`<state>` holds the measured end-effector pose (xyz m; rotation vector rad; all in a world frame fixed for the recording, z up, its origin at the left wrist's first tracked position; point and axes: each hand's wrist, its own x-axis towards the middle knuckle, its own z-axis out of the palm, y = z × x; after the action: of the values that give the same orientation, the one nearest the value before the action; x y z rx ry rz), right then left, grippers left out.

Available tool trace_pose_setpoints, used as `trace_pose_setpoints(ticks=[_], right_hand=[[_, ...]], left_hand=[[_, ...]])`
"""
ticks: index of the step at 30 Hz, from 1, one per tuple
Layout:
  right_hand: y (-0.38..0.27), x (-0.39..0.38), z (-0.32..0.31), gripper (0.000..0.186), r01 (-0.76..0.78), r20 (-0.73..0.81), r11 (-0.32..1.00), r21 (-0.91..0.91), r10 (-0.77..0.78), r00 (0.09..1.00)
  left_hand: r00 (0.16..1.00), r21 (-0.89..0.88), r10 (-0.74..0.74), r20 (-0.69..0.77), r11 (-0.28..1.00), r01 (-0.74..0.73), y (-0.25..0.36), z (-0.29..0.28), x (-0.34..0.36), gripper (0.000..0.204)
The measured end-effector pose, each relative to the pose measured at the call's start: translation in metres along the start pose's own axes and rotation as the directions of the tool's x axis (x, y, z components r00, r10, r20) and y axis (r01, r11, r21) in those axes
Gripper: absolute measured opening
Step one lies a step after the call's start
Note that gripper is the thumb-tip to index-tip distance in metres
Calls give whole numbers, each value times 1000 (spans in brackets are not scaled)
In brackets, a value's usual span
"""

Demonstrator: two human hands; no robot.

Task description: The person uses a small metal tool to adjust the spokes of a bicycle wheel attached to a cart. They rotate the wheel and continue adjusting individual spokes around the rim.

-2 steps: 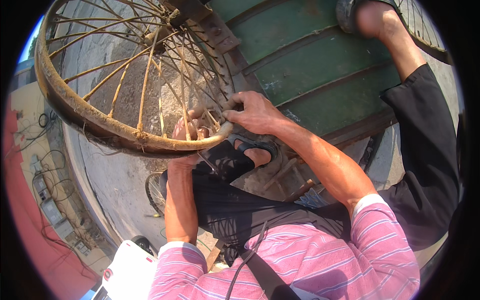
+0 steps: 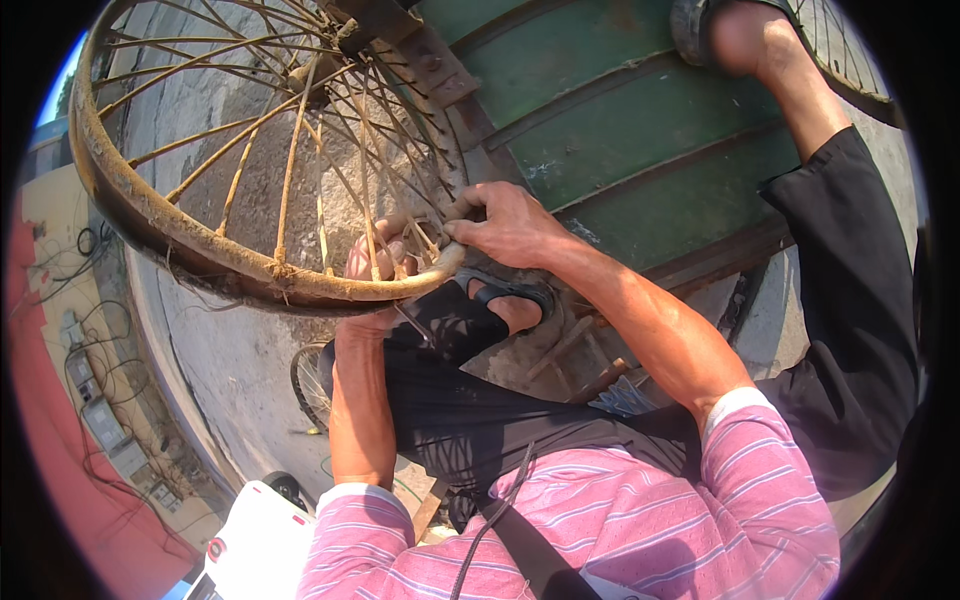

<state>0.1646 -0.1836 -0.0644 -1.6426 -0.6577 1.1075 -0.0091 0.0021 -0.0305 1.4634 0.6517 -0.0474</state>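
Note:
A rusty, dirt-caked spoked wheel rim [image 2: 270, 270] fills the upper left, with its hub [image 2: 305, 80] among the spokes. My left hand [image 2: 370, 255] is curled round the rim's lower right part from below, its fingers partly hidden behind spokes. My right hand [image 2: 495, 225] grips the rim's right edge, thumb and index finger close together, a little right of my left. A thin metal piece [image 2: 420, 325] sticks out below the rim beside my left wrist; I cannot tell what it is.
A green ribbed metal bed [image 2: 620, 120] lies at upper right, with a second wheel [image 2: 840, 50] by my raised foot. Another small wheel [image 2: 308, 385] is low behind my left arm. Cables and electrical boxes [image 2: 105, 420] lie at left. A white object [image 2: 250, 530] is at lower left.

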Motion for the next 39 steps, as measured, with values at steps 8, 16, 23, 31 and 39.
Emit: trace_pose_setpoints(ticks=[8, 16, 23, 31, 39], right_hand=[[12, 3, 2, 37, 11, -13, 999, 36, -11, 1000], [18, 4, 6, 38, 71, -79, 997, 35, -68, 994], [15, 4, 4, 38, 31, -51, 999, 41, -29, 998], [16, 4, 4, 38, 45, -75, 998, 34, -42, 996], [18, 6, 4, 38, 66, -67, 997, 35, -64, 996]], left_hand=[[1000, -328, 17, 17, 944, -10, 3, 18, 1, 33], [972, 217, 133, -192, 972, -90, 20, 35, 2, 41], [959, 354, 216, -185, 925, -140, 12, 29, 5, 37], [956, 293, 212, -202, 945, -148, 16, 38, 1, 40], [950, 205, 149, -275, 974, -94, 16, 29, 0, 29]])
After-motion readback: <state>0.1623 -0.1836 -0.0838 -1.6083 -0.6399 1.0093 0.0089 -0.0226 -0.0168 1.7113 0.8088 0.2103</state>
